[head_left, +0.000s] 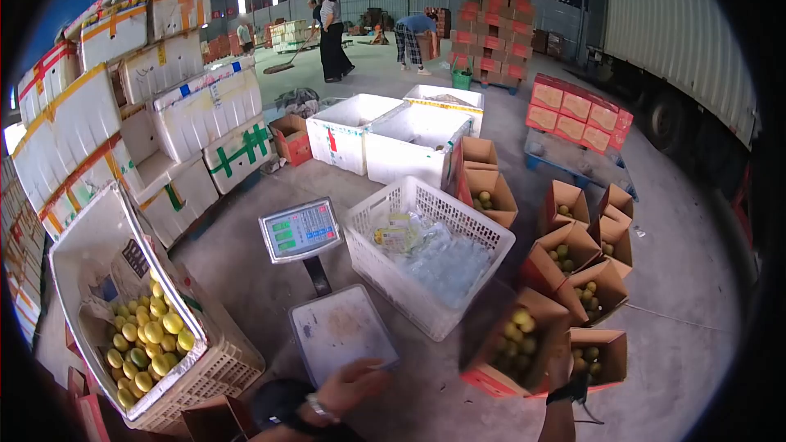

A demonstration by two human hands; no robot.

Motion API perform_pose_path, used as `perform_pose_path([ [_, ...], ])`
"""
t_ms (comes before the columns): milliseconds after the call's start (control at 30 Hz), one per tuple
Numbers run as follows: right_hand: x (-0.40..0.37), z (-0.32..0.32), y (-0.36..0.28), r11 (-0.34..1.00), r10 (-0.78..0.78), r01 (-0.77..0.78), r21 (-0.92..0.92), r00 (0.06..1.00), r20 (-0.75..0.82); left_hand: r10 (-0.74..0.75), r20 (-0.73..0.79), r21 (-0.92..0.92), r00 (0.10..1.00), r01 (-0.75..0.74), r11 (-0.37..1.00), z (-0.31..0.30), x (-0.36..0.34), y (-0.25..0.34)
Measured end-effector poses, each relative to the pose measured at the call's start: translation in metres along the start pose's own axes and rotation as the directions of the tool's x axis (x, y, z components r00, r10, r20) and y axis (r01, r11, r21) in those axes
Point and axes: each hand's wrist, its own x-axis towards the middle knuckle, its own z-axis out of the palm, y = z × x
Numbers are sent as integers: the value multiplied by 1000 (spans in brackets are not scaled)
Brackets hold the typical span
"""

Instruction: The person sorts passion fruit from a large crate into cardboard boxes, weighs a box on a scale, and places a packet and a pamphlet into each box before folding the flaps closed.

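My left hand (354,390) is over the front edge of the scale's platform (340,323), its fingers stretched out and nothing in them. Above the platform stands the scale's display (300,230) with green readouts. At the right, my right hand (560,366) is against the side of an open cardboard box (483,381) and appears to grip its wall; its fingertips are partly hidden. Round yellow-green fruits (517,329) lie inside that box. To the left, a large white foam box (86,258) is tilted on a plastic crate (221,368) and holds many similar fruits (139,344).
A white plastic basket (368,258) of clear plastic wrapping stands past the scale. More open cardboard boxes (594,290) with fruit are grouped at the right. Foam boxes (205,110) are stacked at the left. People (332,29) work farther back; a truck (679,41) stands at the right.
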Motion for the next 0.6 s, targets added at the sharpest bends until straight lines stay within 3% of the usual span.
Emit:
perform_pose_path([
  [33,-4,20,4,984,-180,177,-32,970,-164,56,-91,-30,994,-59,998,-16,-13,13],
  [67,-7,39,8,937,-349,328,-120,881,-318,148,-192,-22,970,-155,988,-30,-27,22],
  [100,-40,29,-85,875,-456,415,-249,880,-135,189,-280,48,941,-183,982,-45,-37,29],
  [133,-56,42,-121,928,-371,371,-40,929,-4,186,-381,8,905,-198,980,-56,-47,32],
  [167,-58,87,-108,897,-371,361,254,929,-11,191,-443,-9,876,-217,976,-63,-58,38],
  [200,-66,116,-126,887,-328,304,348,945,11,223,-506,-46,833,-284,958,-77,-66,30],
  [267,-52,174,-145,906,-162,163,390,986,-36,224,-600,9,768,-274,962,-93,-83,26],
  [300,-35,211,-134,908,-155,154,390,988,-30,230,-642,22,731,-283,959,-99,-92,23],
  [367,-6,282,-121,976,57,-6,219,972,-227,166,-666,75,728,-156,985,-117,-125,11],
  [400,-2,296,-127,974,49,0,226,976,-213,184,-619,138,764,-125,982,-140,-142,-6],
  [433,3,309,-135,800,165,-27,599,970,-176,156,-712,153,685,-67,986,-137,-153,-3],
  [467,5,322,-142,496,259,-60,866,962,-82,117,-766,102,632,-60,993,-146,-163,-10],
  [500,9,326,-152,504,237,-80,860,970,-49,63,-819,40,571,-53,998,-157,-178,-22],
  [567,16,332,-163,536,246,-203,820,966,79,104,-818,54,566,-106,993,-186,-207,-59],
  [600,26,342,-162,644,229,-223,732,969,94,196,-859,67,473,-275,959,-170,-199,-40],
])
